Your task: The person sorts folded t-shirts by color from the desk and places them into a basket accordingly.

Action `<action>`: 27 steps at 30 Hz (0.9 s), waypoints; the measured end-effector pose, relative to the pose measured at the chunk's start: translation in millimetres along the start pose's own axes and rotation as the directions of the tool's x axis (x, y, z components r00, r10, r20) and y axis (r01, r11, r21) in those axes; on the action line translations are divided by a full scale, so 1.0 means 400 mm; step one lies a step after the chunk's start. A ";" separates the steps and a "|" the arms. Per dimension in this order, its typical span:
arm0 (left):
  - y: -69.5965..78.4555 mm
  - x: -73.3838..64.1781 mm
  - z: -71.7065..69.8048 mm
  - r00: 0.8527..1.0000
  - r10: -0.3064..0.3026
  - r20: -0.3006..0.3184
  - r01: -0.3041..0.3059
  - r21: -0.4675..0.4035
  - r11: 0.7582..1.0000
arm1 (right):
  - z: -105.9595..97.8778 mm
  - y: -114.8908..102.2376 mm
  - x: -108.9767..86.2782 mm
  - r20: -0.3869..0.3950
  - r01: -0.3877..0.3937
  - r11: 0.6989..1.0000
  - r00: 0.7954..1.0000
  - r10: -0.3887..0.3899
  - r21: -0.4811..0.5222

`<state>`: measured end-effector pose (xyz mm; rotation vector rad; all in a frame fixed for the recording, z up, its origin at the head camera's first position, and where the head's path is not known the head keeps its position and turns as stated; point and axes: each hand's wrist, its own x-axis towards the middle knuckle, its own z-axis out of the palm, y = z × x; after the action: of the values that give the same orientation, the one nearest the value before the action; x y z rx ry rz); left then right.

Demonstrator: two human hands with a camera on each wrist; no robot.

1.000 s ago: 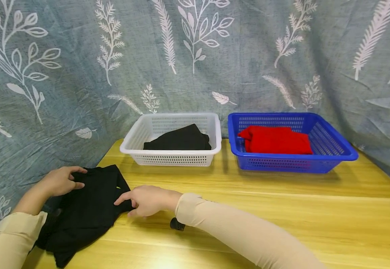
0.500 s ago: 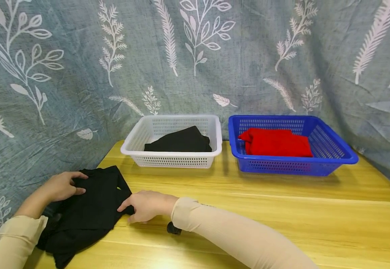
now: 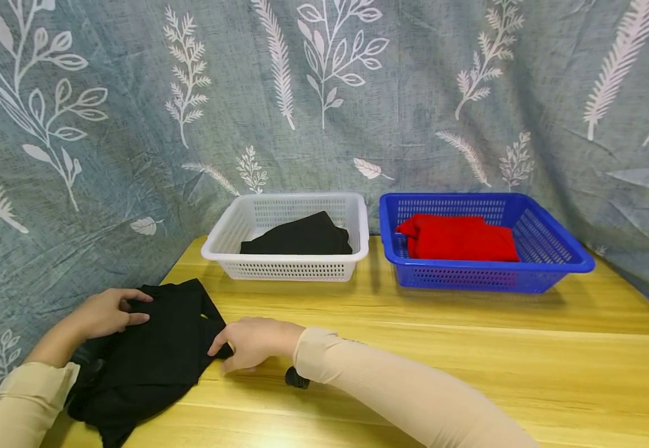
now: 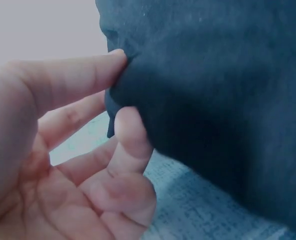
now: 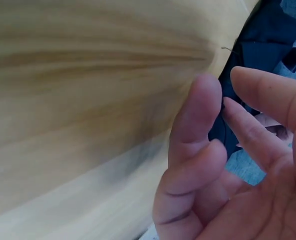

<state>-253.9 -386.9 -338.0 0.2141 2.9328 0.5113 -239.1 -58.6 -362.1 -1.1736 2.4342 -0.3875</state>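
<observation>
A black garment lies spread at the left end of the table, folds overlapping along its right side. My left hand is at its far left edge; in the left wrist view the black cloth puckers at a fingertip, and the thumb and fingers pinch its border. At the right edge, my right hand pinches the cloth between thumb and fingers. The right wrist view has the dark fabric behind those fingertips, partly hidden by them. Lower folds hang near the table's front left.
A white basket at the back middle holds a folded black cloth. Beside it, a blue basket holds a folded red cloth. A leaf-patterned grey-green curtain closes off the back and sides of the wooden table.
The right hand's fingers have drawn in from a pointing pose to a pinch at the garment's edge. Both hands and the garment have shifted slightly to the right. The baskets stay put.
</observation>
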 end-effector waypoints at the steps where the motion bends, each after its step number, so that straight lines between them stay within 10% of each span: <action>1: 0.003 0.000 0.001 1.000 0.002 0.005 -0.002 -0.010 1.000 | -0.001 0.004 -0.003 0.000 0.002 1.000 1.000 -0.002 0.000; 27: 0.164 0.003 0.052 0.967 0.163 0.193 -0.104 -0.284 0.953 | -0.053 0.193 -0.195 0.047 -0.067 0.984 0.997 0.059 0.165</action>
<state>-244.1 -318.8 -335.0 0.4086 2.6141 0.8469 -257.5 51.4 -356.8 -1.0211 2.3455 -0.5306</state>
